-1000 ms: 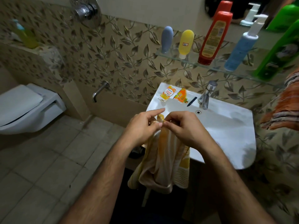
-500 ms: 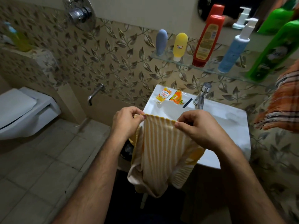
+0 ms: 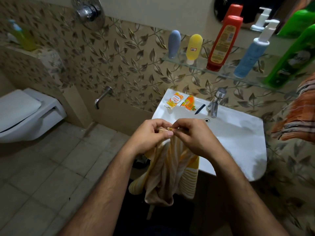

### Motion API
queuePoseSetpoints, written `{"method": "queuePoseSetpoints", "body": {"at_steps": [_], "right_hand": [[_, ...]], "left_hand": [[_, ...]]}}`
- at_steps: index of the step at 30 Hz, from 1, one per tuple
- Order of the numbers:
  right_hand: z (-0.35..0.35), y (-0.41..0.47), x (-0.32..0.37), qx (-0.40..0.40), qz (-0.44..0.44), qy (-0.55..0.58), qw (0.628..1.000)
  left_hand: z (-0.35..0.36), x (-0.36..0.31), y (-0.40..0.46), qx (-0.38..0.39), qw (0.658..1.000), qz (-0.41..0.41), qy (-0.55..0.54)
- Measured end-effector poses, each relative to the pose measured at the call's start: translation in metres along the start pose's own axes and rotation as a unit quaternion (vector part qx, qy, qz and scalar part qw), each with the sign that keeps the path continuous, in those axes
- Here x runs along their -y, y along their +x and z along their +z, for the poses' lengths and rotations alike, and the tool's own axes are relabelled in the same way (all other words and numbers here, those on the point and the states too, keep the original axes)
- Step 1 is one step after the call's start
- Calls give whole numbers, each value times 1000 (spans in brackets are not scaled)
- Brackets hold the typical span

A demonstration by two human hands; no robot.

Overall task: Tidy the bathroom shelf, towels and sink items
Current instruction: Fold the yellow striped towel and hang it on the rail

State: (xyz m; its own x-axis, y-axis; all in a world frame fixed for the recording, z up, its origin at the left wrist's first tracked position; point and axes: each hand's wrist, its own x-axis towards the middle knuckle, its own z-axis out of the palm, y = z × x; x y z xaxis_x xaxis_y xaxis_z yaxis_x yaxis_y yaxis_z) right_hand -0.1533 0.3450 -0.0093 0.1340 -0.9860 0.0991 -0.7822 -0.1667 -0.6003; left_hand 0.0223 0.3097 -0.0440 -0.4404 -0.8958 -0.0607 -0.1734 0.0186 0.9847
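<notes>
A yellow and beige striped towel (image 3: 167, 174) hangs bunched in front of the white sink (image 3: 238, 133). My left hand (image 3: 147, 135) and my right hand (image 3: 192, 137) pinch its top edge, fingertips close together. On the sink's back rim lie two orange sachets (image 3: 173, 100) (image 3: 189, 103) and a small dark stick (image 3: 199, 109) beside the chrome tap (image 3: 215, 103). The glass shelf (image 3: 213, 69) carries a grey tube (image 3: 173, 44), a yellow tube (image 3: 193, 48), a red bottle (image 3: 225, 42), a blue pump bottle (image 3: 252, 53) and a green bottle (image 3: 293, 57).
An orange checked towel (image 3: 298, 114) hangs at the right edge. A white toilet (image 3: 25, 114) stands on the left, with a wall spout (image 3: 102, 97) between it and the sink. A yellow bottle (image 3: 23, 38) sits on the left ledge. Tiled floor lies below.
Half a second ago my hands held the towel's top edge stretched wide. Now they have come together and the towel hangs folded and bunched.
</notes>
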Motion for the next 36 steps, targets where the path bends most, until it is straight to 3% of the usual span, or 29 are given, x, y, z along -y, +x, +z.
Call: {"method": "queuePoseSetpoints", "body": {"at_steps": [4, 8, 10, 18, 23, 25, 29, 36], "right_hand": [[-2, -1, -4, 12, 19, 8, 1000], [-7, -4, -13, -6, 52, 3, 999], [-13, -8, -20, -21, 62, -2, 998], [-12, -3, -23, -67, 37, -16, 997], [-2, 2, -16, -38, 3, -11, 999], [-1, 3, -14, -16, -14, -10, 1000], [-2, 1, -12, 0, -17, -18, 1000], [-7, -5, -20, -20, 40, -2, 999]], "left_hand": [[0, 3, 5, -47, 998, -32, 37], [-8, 14, 21, -207, 966, -53, 143], [-15, 20, 25, -238, 956, -70, 154], [-7, 26, 14, -125, 990, -23, 68], [6, 10, 7, 19, 1000, 15, 4], [9, 7, 7, 43, 999, 15, -3], [8, 9, 10, -3, 1000, -11, 9], [10, 11, 20, -150, 984, -39, 92]]}}
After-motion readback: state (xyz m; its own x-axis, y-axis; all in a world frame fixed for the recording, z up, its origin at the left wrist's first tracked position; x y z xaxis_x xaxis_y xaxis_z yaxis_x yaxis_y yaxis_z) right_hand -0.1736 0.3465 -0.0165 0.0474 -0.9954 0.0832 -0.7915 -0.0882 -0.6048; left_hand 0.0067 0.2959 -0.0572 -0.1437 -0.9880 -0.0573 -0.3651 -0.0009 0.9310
